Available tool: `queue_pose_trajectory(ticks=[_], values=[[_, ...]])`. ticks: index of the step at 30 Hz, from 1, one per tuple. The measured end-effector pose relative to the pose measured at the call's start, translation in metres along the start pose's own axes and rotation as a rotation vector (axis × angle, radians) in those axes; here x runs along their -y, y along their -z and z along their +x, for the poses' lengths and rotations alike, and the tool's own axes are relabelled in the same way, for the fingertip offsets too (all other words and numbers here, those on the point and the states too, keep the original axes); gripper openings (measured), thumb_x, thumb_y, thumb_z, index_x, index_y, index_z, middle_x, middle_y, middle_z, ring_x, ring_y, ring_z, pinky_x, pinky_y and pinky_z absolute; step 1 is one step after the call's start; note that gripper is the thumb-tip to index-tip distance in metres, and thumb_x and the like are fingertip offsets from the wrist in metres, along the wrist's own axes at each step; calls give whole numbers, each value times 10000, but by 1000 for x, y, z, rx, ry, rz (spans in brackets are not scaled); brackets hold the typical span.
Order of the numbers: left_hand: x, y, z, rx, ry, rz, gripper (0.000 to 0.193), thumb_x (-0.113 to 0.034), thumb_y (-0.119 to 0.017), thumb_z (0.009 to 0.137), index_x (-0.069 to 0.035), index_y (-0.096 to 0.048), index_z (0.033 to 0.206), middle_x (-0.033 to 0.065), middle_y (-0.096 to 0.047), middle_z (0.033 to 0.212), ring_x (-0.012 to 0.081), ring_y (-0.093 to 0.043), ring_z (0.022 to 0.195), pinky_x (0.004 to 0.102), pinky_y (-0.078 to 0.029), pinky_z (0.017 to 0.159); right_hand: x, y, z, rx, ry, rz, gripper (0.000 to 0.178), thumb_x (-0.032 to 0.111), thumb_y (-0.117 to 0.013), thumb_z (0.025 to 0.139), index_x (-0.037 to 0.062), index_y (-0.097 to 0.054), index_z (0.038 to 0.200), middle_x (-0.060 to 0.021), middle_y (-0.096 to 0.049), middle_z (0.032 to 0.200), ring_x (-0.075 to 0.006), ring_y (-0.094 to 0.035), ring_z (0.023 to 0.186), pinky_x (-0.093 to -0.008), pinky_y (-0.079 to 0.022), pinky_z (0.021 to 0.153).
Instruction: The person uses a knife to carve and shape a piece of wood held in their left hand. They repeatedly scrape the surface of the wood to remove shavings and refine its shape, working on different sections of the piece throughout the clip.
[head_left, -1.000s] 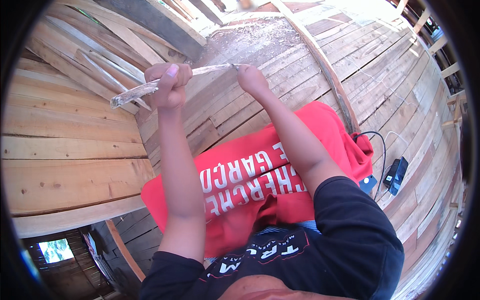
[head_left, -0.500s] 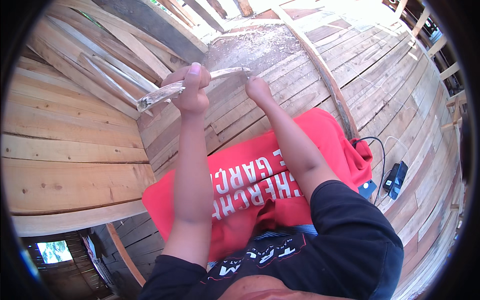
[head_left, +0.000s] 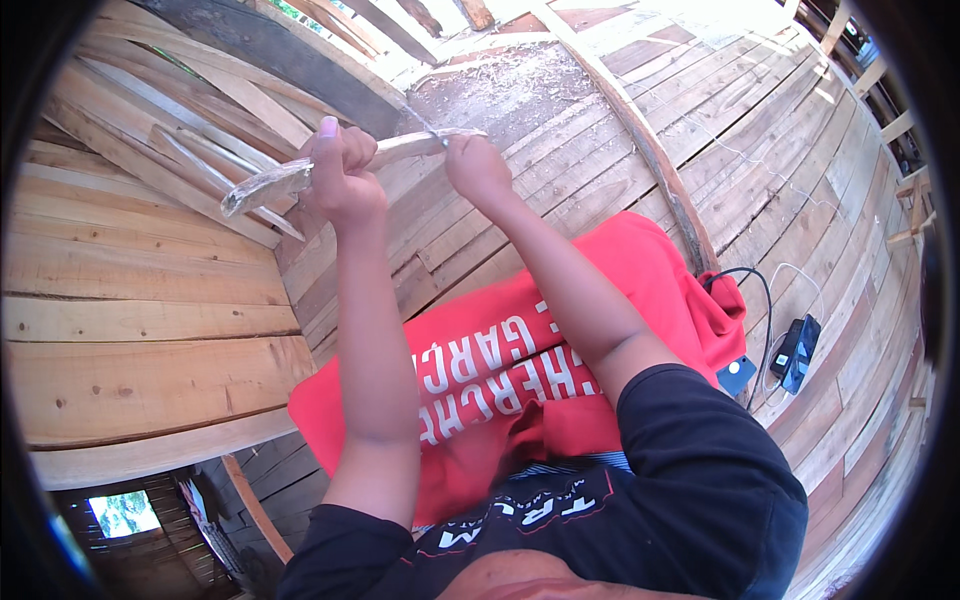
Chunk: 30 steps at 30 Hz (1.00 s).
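My left hand (head_left: 343, 175) is wrapped round a pale, rough whittled stick (head_left: 404, 147), its thumb up along the side. The stick's thicker, greyish end juts out to the left of that fist, and its thin end points right. At the thin end my right hand (head_left: 478, 172) is closed on a knife (head_left: 430, 126). Its narrow blade crosses the stick and slants up to the left; the handle is hidden in the fist. A red cloth (head_left: 650, 275) with white lettering lies over my lap, under both forearms.
Wood shavings (head_left: 510, 85) litter the plank floor (head_left: 570, 165) ahead. Long boards (head_left: 190, 110) lean at the upper left above a plank wall (head_left: 150, 320). A wooden beam (head_left: 640, 130) crosses the floor. To the right lie a black device (head_left: 796, 354) with cables and a dark phone (head_left: 736, 375).
Both hands have shifted left, carrying the stick along. The knife now sits farther in from the stick's thin tip, and its blade shows more plainly.
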<state>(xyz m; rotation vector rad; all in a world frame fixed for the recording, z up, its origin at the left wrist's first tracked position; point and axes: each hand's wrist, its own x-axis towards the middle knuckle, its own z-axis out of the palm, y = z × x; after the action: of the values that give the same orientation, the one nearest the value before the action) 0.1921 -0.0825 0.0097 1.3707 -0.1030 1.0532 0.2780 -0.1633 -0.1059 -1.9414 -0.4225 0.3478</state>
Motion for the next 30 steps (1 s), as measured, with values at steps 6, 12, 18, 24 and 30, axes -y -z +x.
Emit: queue_pose_trajectory(ticks=[6,12,18,24,30], values=[[-3,17,-13,-85,-37,6,469,-135,-503,920,-137,-222,544,-37,-200,510,107,-159,483,316,-176,494,11,-7,-6,-22,-5,16,567,337,-302,980,-58,-696,880,-309,-675,929,-495,-645,915,-547,-486,892],[-3,12,-18,23,-19,-38,470,-100,-506,907,-132,-200,552,-38,-176,530,104,-156,489,315,-179,494,-14,-7,2,-68,1,2,557,333,-309,979,-49,-706,891,-306,-676,924,-488,-647,925,-542,-489,894],[-3,14,-20,44,3,-3,458,-113,-477,918,-140,-198,556,-30,-168,528,116,-146,492,327,-185,503,-3,-4,-7,-20,60,-70,558,329,-307,981,-51,-705,895,-308,-676,945,-479,-651,932,-538,-496,886],[-5,20,-16,27,7,2,457,-114,-475,917,-140,-196,556,-27,-163,528,118,-146,491,331,-188,509,7,0,-11,34,11,-80,531,330,-321,980,-40,-701,948,-291,-678,1001,-460,-653,966,-538,-496,889],[-6,15,-15,38,-11,-59,447,-84,-492,888,-117,-202,551,-34,-168,524,109,-160,482,328,-177,494,-81,-13,25,-20,-146,-97,528,331,-314,979,-30,-698,1009,-287,-676,1039,-454,-644,1018,-524,-491,915]])
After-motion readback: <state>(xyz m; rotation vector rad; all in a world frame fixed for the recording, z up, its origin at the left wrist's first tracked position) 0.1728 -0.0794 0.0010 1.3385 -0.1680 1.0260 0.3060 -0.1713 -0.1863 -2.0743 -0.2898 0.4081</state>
